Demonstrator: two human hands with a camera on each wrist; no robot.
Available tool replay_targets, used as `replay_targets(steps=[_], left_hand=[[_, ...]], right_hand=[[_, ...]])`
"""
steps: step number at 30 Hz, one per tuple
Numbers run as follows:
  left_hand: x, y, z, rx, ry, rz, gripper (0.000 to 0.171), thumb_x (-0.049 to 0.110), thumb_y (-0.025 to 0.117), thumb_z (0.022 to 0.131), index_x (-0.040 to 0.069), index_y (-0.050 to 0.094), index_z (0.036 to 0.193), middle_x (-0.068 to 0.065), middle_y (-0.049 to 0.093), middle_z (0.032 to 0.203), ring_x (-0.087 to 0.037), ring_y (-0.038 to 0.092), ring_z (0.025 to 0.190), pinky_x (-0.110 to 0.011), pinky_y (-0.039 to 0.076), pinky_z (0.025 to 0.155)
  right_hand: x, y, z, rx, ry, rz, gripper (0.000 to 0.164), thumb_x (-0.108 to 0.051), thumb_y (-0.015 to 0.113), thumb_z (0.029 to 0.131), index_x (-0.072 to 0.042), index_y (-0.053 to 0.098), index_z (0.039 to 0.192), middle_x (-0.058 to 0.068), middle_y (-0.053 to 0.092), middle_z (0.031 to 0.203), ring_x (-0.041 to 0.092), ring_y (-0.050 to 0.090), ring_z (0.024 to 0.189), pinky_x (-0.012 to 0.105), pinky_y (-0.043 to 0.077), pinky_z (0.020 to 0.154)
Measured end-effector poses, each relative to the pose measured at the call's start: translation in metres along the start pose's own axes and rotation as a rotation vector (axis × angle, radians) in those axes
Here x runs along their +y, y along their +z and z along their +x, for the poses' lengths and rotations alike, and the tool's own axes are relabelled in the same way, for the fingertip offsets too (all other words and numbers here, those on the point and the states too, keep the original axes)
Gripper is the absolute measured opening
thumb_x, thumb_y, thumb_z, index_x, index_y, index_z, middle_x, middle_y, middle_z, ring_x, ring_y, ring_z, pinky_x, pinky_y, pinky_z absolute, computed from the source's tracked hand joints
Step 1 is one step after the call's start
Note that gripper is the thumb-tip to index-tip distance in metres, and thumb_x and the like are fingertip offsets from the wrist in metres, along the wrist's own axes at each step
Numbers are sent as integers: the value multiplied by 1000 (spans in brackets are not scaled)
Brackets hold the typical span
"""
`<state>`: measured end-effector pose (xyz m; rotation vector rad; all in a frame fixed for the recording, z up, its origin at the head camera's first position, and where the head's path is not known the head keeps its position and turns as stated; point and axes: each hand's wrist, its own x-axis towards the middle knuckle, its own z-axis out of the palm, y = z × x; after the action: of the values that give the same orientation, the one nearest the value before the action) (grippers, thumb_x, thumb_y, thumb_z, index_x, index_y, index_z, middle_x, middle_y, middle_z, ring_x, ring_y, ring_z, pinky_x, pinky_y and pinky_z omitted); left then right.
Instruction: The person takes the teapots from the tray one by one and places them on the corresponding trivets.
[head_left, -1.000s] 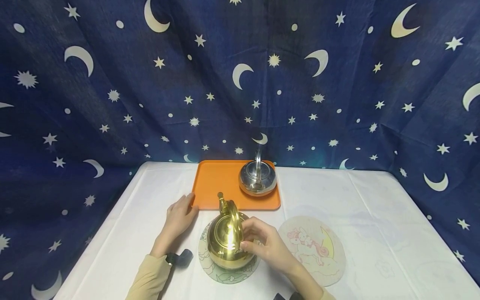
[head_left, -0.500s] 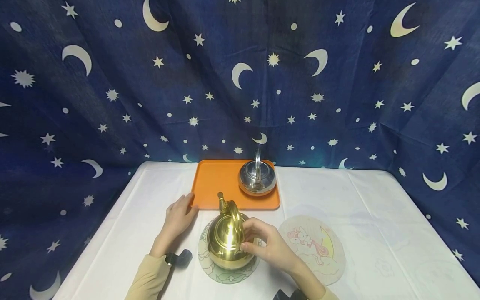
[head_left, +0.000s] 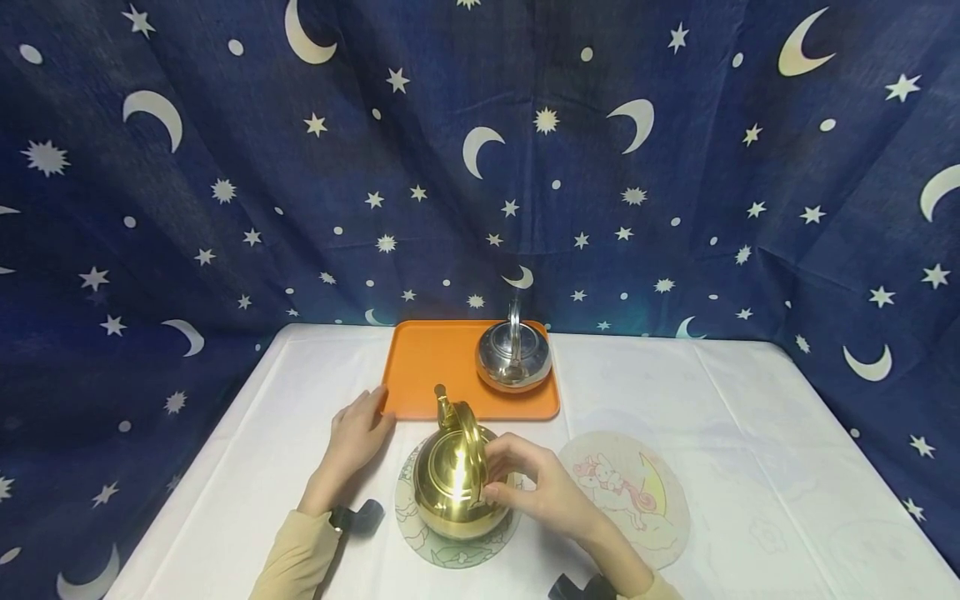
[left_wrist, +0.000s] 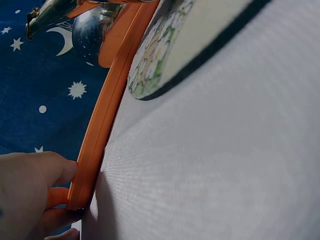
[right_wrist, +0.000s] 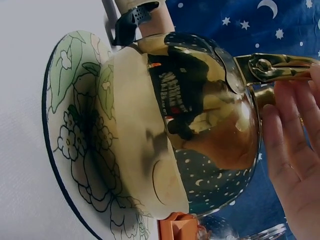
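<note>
A shiny gold teapot (head_left: 453,492) stands on a round green patterned mat (head_left: 427,550), its spout pointing towards the back. My right hand (head_left: 543,492) holds the teapot's arched handle from the right; in the right wrist view the fingers (right_wrist: 295,125) lie behind the handle (right_wrist: 280,67). At the front left corner of an orange tray (head_left: 431,367), my left hand (head_left: 358,432) grips the rim, fingertips and thumb around the corner, as the left wrist view shows. A silver teapot (head_left: 514,358) sits on the tray's right side.
Right of the gold teapot lies a second round mat (head_left: 630,500) with a pink unicorn picture. White cloth covers the table (head_left: 750,467). A dark blue curtain (head_left: 570,208) with moons and stars hangs directly behind the tray.
</note>
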<state>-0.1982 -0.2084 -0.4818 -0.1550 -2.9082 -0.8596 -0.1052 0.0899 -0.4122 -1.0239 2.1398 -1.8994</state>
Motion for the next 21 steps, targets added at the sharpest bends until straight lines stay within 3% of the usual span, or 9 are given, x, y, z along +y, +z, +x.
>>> replay_targets(steps=[5,12,21], left_hand=[[1,0,0,5,3,-3,54,25,51,96,1,41,144,-19,44,147,-44,33,140,-62,22,112],[0,0,0,9,1,7,54,25,53,96,2,41,144,-19,44,148,-43,34,140,-61,22,113],[0,0,0,-1,-11,0,54,26,51,97,2,40,144,-18,43,149,-43,32,141,-61,20,114]], right_hand=[[-3,-2,-1,5,60,1,28,-6,66,86,-9,61,114,14,66,98,10,63,91,29,52,87],[2,-7,0,3,-22,-32,25,-2,61,89,-4,60,114,15,66,98,8,63,90,30,53,87],[-1,-20,1,81,-9,-59,21,-1,58,91,-3,62,112,19,66,101,7,66,94,27,53,89]])
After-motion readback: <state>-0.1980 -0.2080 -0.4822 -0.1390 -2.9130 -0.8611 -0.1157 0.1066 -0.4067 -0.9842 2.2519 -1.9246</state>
